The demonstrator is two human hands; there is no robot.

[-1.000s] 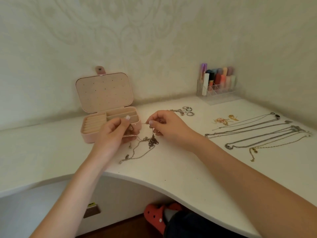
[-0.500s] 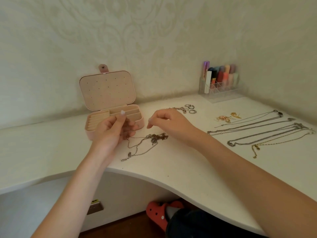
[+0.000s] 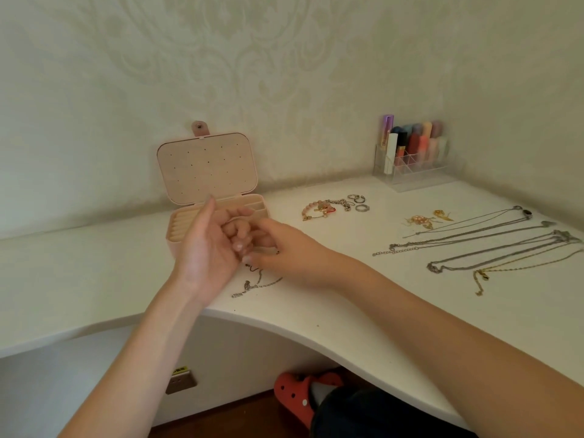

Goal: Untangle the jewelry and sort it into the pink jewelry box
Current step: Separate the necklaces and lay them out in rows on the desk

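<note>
No readable writing anywhere; the small yellow label on the plate under the tabletop (image 3: pixel 316 311) is too blurred. Your left hand (image 3: pixel 207 248) is palm-up with fingers curled, your right hand (image 3: pixel 284 251) reaches in to meet it; whether either grip pinches the thin tangled chain (image 3: pixel 252 284) you cannot tell, the fingers overlap. The chain trails onto the smooth white tabletop just below both hands. The pink jewelry box (image 3: pixel 208 197) sits right behind them, rounded-rectangle lid upright with pinholes, ribbed ring rolls inside. A beaded bracelet (image 3: pixel 322 208), metal rings (image 3: pixel 358 202), gold earrings (image 3: pixel 423 220) and straightened silver necklaces (image 3: pixel 493 245) lie to the right. A clear acrylic organizer (image 3: pixel 414 167) stands at the wall.
</note>
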